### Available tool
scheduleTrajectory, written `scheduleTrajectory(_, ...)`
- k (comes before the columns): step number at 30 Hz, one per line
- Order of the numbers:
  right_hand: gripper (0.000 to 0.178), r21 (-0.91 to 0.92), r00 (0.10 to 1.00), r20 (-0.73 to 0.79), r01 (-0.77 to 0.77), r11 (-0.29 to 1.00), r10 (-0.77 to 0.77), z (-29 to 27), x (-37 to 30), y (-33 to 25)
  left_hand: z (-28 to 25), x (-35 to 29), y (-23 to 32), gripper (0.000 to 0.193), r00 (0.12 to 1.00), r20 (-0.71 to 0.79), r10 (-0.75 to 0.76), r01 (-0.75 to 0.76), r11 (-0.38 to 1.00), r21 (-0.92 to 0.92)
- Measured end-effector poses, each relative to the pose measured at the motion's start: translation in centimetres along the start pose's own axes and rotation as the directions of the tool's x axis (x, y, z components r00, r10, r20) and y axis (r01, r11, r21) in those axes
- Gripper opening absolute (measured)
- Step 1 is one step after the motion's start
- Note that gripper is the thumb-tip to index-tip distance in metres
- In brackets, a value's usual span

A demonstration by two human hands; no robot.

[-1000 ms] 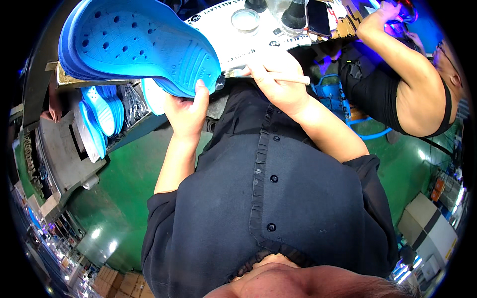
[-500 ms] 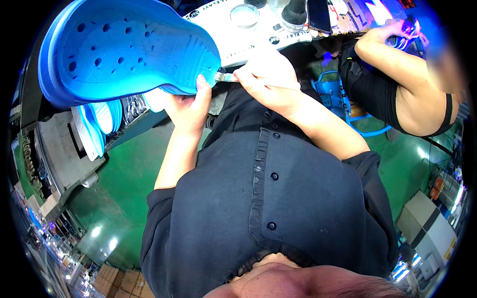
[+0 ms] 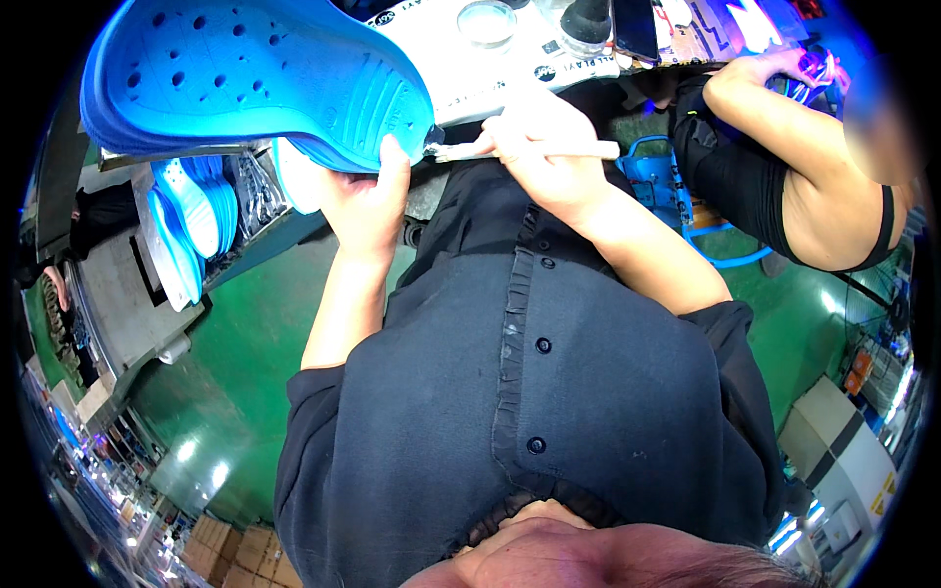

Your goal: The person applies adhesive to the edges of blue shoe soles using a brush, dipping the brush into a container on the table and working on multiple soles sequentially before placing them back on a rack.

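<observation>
A large blue shoe sole [image 3: 294, 118], with round holes toward its far left end and ridges on its near end, fills the upper left. My left hand [image 3: 368, 201] grips it from below at the ridged end, thumb against the rim. My right hand [image 3: 549, 147] is closed around a small brush [image 3: 578, 149] with a pale handle. The brush's tip lies right beside the rim of the sole's near end; whether it touches is too small to tell.
On the white-covered table [image 3: 470, 73] stand a round clear dish [image 3: 486, 24], a dark-topped bottle [image 3: 586, 24] and a phone [image 3: 635, 29]. Several blue soles [image 3: 196, 211] lie in a bin at left. A co-worker [image 3: 784, 147] sits at right near a blue chair [image 3: 652, 176].
The sole has tilted and shifted slightly upward. My right hand has turned, so more of the brush handle shows. Another person's hand has appeared at the far left edge.
</observation>
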State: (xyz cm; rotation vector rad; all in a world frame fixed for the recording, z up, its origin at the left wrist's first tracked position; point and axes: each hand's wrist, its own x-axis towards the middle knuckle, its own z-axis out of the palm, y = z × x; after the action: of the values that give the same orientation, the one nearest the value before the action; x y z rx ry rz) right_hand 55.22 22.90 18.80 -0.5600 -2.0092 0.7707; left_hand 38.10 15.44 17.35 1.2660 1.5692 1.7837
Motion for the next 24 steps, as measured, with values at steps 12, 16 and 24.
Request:
scheduleTrajectory(12,0.012,0.067,0.978,-0.046,-0.200,0.977,0.203,-0.3,-0.5,0.5,-0.3,0.2,-0.3,0.038,0.998,0.004,-0.068,0.067,0.997,0.049)
scheduleTrajectory(16,0.011,-0.020,0.998,-0.053,-0.015,1.000,0.013,0.1,-0.1,0.9,0.2,0.3,0.0,0.037,0.998,0.025,-0.059,0.058,0.997,0.043)
scheduleTrajectory(24,0.012,0.020,0.982,-0.106,-0.154,0.988,0.155,-1.4,-0.5,1.0,0.0,0.4,0.0,0.045,0.997,0.065,-0.030,0.030,1.000,-0.002)
